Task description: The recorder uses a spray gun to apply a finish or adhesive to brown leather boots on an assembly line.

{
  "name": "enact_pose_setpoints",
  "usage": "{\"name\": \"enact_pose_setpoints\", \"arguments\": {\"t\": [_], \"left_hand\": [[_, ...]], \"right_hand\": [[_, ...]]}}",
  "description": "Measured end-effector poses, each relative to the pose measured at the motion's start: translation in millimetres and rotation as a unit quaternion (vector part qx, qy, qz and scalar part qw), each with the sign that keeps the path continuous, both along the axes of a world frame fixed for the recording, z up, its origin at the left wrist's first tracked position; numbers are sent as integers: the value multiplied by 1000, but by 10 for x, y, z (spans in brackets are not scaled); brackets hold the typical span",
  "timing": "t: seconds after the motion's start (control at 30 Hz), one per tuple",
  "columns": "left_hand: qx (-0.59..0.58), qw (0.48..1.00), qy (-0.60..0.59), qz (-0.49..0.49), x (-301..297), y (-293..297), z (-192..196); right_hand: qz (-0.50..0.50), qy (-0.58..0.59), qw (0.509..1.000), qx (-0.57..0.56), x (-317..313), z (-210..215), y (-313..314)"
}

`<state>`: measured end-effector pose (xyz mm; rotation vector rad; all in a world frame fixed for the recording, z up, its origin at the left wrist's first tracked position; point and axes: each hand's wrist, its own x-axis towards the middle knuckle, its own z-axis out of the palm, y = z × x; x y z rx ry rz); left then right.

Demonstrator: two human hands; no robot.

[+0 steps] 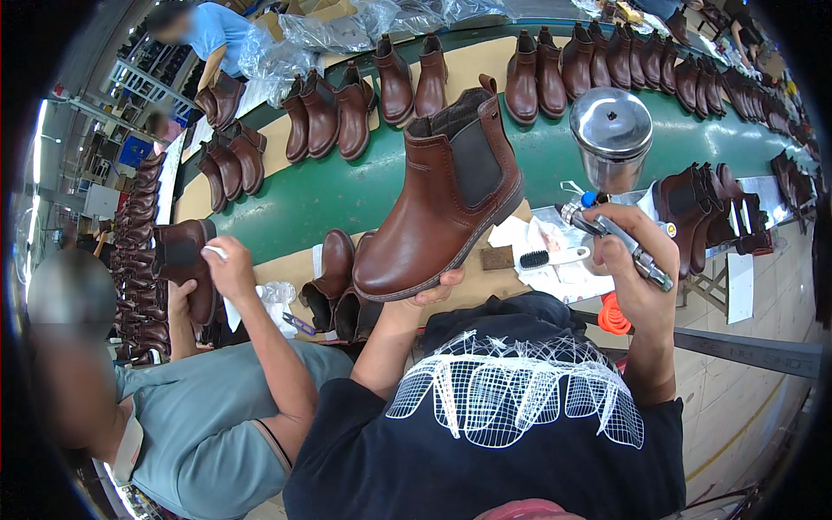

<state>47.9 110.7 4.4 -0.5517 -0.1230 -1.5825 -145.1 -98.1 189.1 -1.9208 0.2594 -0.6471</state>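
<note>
A brown leather ankle boot with dark elastic side panels is held up in front of me, its toe pointing down to the left. Beneath its sole, my left hand is closed around the bottom edge. My right hand grips a metal spray gun. A shiny silver cup with a lid rises above the gun, which has a blue part near its nozzle. The nozzle end is near the boot's heel side, apart from it.
A brush and a brown block lie on the bench, with more boots behind my left arm. Rows of boots line the green conveyor. At left, a co-worker wipes a boot. An orange coiled hose hangs by my right wrist.
</note>
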Motion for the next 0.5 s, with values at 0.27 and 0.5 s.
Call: {"name": "enact_pose_setpoints", "arguments": {"t": [0.27, 0.5], "left_hand": [[4, 1000, 11, 7, -49, -83, -31], [-14, 1000, -2, 22, -52, -132, -70]], "right_hand": [[9, -44, 999, -18, 87, 93, -103], [-6, -50, 999, -15, 269, 148, -217]]}}
